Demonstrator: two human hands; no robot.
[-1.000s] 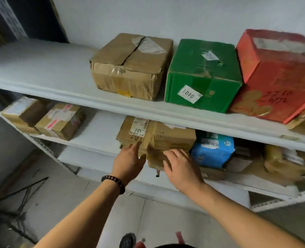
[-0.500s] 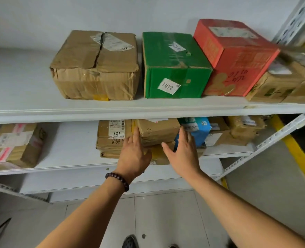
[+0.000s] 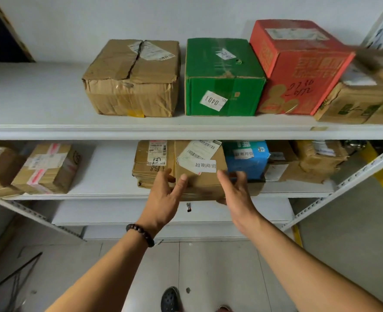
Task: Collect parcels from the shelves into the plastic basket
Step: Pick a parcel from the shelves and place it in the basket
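So the brown parcel (image 3: 200,182) sits end-on at the lower shelf's (image 3: 109,172) front edge, long axis seemingly running back to the wall, hemmed in by a flat carton stack (image 3: 150,170) on its left and a blue box (image 3: 246,161) on its right, with the left hand (image 3: 163,199) straight-fingered against its left side and the right hand (image 3: 235,197) relaxed beside its right side, neither gripping.

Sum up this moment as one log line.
target: brown cardboard parcel on middle shelf | left hand: open, its left | right hand: open, its right | basket: unseen
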